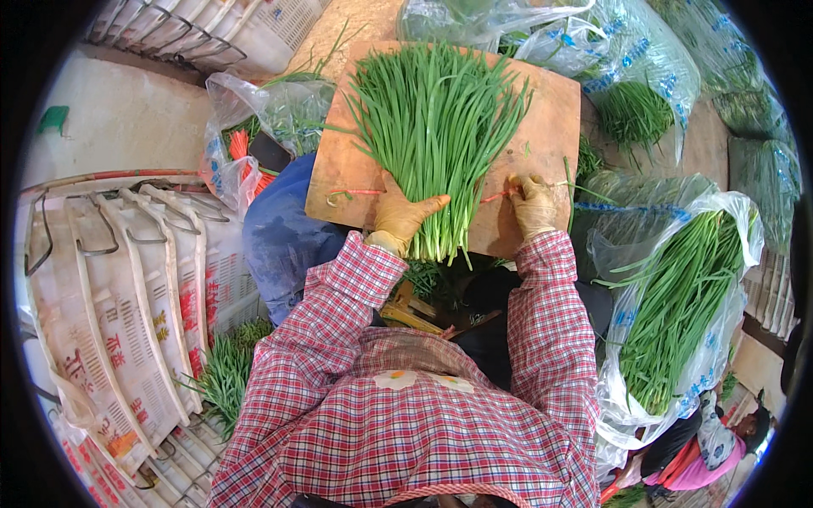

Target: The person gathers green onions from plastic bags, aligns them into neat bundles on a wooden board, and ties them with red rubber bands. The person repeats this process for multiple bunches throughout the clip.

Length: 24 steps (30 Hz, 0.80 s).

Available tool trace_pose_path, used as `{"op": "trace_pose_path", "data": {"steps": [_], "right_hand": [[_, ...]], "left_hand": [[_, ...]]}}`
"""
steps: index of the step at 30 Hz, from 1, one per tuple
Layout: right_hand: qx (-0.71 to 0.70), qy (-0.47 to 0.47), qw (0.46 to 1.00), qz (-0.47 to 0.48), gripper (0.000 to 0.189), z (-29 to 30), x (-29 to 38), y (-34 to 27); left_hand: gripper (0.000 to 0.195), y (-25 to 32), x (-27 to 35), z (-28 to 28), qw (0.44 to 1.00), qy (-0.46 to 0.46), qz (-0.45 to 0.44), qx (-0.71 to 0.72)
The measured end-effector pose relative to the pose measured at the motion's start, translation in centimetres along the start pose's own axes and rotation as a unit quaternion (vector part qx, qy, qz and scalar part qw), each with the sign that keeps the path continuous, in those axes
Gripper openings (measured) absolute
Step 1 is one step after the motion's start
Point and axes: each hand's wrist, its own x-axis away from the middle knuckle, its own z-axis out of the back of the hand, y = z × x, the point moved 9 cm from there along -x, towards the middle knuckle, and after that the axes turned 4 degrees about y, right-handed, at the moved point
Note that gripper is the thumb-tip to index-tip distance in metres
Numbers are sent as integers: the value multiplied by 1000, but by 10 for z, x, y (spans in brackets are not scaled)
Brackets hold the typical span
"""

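Observation:
A fanned bundle of green garlic chives (438, 127) lies on a wooden board (549, 120), its pale cut ends towards me. My left hand (401, 216), in a tan glove, holds the bundle near those ends, thumb laid across the stems; some of its fingers are hidden. A thin red tie (498, 195) passes beneath the chives and shows on both sides. To the right of the bundle, my gloved right hand (532, 202) pinches one end of this tie. The other end rests on the board beside my left hand.
At right stands an open plastic bag (752, 228) of loose chives (679, 311). Filled bags (648, 57) lie beyond the board. White plastic crates (120, 305) line the left, near red ties (240, 149) in another bag. A person (711, 444) is at lower right.

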Motion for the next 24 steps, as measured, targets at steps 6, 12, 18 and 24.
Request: {"op": "trace_pose_path", "data": {"steps": [6, 12, 18, 24], "right_hand": [[109, 13, 987, 116, 32, 1, 1, -15], [133, 34, 984, 112, 18, 4, 1, -23], [60, 35, 993, 100, 13, 8, 2, -21], [-366, 26, 922, -122, 9, -7, 9, 18]], "left_hand": [[108, 5, 3, 1, 1000, -8, 13, -1], [110, -5, 0, -1, 1000, 1, 28, -10], [114, -7, -2, -2, 1000, 1, 8, 1], [109, -4, 3, 0, 999, 11, 34, -38]]}}
